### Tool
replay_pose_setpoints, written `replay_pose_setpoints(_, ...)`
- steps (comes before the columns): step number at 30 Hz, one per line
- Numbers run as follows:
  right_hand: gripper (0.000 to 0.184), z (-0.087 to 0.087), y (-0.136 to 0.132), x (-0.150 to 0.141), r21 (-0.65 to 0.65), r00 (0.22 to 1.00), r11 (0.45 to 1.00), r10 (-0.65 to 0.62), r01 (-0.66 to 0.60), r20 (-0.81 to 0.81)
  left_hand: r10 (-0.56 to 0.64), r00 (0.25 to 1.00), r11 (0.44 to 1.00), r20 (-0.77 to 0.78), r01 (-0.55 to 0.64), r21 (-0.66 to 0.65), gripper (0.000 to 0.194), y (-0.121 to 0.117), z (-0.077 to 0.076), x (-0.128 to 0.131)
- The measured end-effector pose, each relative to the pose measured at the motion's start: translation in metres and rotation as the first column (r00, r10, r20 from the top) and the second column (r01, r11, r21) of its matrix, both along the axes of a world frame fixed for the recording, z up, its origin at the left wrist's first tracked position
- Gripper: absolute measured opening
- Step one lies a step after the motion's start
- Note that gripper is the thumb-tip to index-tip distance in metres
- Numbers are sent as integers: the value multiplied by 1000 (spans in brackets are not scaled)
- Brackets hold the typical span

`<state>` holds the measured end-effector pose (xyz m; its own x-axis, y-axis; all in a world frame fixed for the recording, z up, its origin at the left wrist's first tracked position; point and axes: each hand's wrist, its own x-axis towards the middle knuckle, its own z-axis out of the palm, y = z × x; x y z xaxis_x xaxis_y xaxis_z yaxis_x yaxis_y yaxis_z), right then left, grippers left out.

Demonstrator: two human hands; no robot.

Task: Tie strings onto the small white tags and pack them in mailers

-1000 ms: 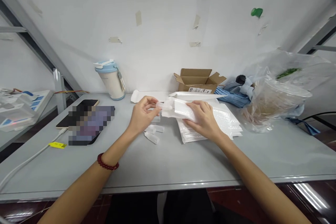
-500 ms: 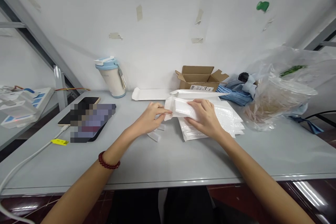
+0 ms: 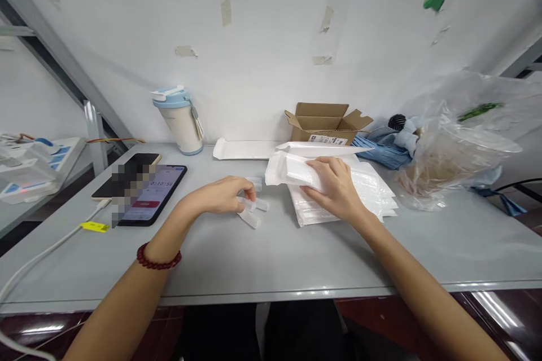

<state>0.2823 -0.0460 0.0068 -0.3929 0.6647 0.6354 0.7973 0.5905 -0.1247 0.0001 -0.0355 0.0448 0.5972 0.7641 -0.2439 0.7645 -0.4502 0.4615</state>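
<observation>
My right hand (image 3: 334, 183) is closed around a narrow white padded mailer (image 3: 277, 169), thumb on the near side and fingers on top. The mailer's open flap end points left. Beneath it, a stack of white bubble mailers (image 3: 313, 208) lies on the table. My left hand (image 3: 226, 194) is to the left, thumb and fingers pinching a small clear plastic piece (image 3: 246, 203). Several similar clear pieces (image 3: 250, 219) lie loose around the fingertips. What is inside the held mailer is hidden.
Another white mailer (image 3: 245, 150) lies by the wall, beside an open cardboard box (image 3: 322, 123). A tumbler (image 3: 180, 121) and two phones (image 3: 156, 194) are at left. Blue cloth (image 3: 383, 149) and a plastic bag with a container (image 3: 457, 152) fill the right. A white cable (image 3: 46, 256) crosses the left edge.
My left hand has left the mailer's flap and moved left and down to the clear plastic pieces, pinching one. My right hand keeps its hold on the mailer.
</observation>
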Motion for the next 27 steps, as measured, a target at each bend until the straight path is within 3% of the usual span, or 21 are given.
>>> replay_pose_setpoints(16,42,-1,1,0,-5,1000,1000,-1,1,3,-2,996,1000,-85,4,21,31,1,-7,-3)
replay_pose_setpoints(21,41,-1,1,0,-10,1000,1000,-2,2,-2,-85,996,996,-21,86,19,26,2,-8,-2)
replay_pose_setpoints(25,41,0,1,0,-27,1000,1000,-3,2,-11,-25,999,1000,39,25,15,21,0,-2,-3)
replay_pose_setpoints(27,40,0,1,-1,-30,1000,1000,-5,5,-18,6,983,999,182,-12,31,23,0,4,-5)
